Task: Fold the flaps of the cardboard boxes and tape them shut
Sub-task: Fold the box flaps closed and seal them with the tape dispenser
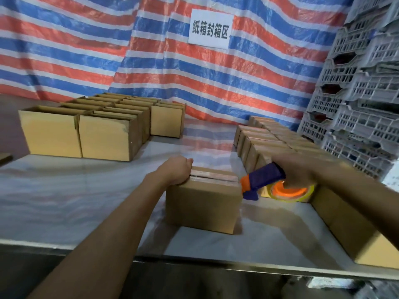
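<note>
A small cardboard box [203, 203] stands in the middle of the table with its top flaps folded down and a strip of clear tape along the seam. My left hand [174, 170] rests on the box's top left edge, its fingers curled over the far side. My right hand [295, 169], blurred by motion, grips a blue and orange tape dispenser [265, 180] just right of the box. The dispenser's orange roll hub [289, 192] hangs below my hand, and its blade end is at the box's top right corner.
Several open boxes [86, 130] stand in rows at the back left. Closed boxes [272, 139] line the right side, one [354, 229] near the front right edge. Grey plastic crates [362, 93] are stacked at right. A striped tarp [151, 61] with a white sign [210, 29] hangs behind.
</note>
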